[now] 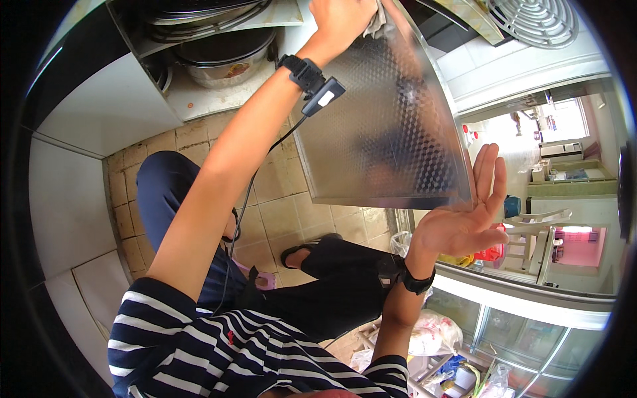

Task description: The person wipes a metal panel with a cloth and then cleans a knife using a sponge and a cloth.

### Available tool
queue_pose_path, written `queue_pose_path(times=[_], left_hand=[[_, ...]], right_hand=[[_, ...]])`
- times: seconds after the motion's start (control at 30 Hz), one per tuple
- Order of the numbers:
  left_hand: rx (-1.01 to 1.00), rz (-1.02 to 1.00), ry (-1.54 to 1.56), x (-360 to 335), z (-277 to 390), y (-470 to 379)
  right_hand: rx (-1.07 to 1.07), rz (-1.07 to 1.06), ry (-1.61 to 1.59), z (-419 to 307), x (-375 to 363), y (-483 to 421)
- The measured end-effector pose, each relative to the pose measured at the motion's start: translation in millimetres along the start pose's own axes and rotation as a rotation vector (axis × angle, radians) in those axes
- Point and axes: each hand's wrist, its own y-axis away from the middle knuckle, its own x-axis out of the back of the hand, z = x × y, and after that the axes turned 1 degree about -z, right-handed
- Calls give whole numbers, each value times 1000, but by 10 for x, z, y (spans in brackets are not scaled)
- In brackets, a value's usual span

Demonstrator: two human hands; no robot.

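My left hand [341, 22] reaches to the top of the view and is shut on a grey cloth [378, 24]. The cloth lies against the upper part of an open cabinet door [348, 144], a shiny panel with a cube-like pattern and a metal frame. Its surface mirrors blurred shapes. Beside the door's right lower corner is my right hand [460, 226], palm partly upward, fingers extended and nothing in it; its heel seems to touch the frame. Each wrist wears a black strap, and a small black device [323, 97] with a cable hangs at the left one.
Inside the cabinet a lidded metal pot [224, 64] stands below a shelf [268, 20] with stacked pans. A metal rack [535, 20] lies upper right. Plastic bags [433, 333] fill a stand lower right, near a sliding-door track [522, 283]. The floor is tiled [278, 204].
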Motion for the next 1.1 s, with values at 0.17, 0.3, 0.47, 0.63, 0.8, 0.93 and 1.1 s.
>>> queue_pose_path(times=[0.17,0.3,0.47,0.63,0.8,0.93,1.1], left_hand=[[17,-26,-97,30,-70,-165],[83,-90,-183,105,14,-199],[93,-214,-340,175,-383,-347],[200,-269,-239,352,-522,-259],[112,-125,-97,361,-521,-222],[0,-145,-82,260,-361,-236],[37,-303,-421,317,-330,-292]], right_hand=[[-26,2,5,-10,16,-1],[-59,36,-2,-4,50,-29],[-40,13,18,47,50,-59],[-20,-1,74,61,126,-133],[4,-23,167,119,206,-204],[12,-23,246,155,268,-269],[83,-41,287,236,269,-336]])
